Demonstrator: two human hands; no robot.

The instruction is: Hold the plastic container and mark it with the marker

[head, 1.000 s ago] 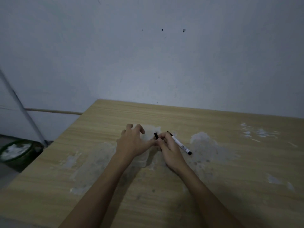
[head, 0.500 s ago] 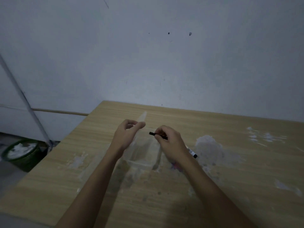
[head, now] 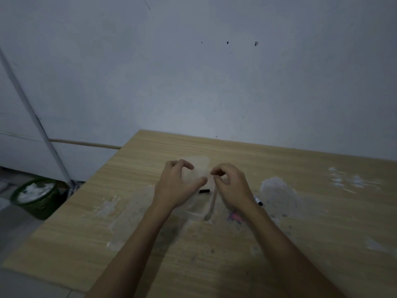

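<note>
Head view | left hand [head: 176,186] pinching clear plastic bag [head: 198,168] | right hand [head: 233,186] pinching bag edge | black cap [head: 204,191] inside

Two bare forearms, no sleeves, slim fingers [head: 184,163]

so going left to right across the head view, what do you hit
green bucket → white pipe → left hand → clear plastic bag → right hand → marker → white patch on the table
</note>
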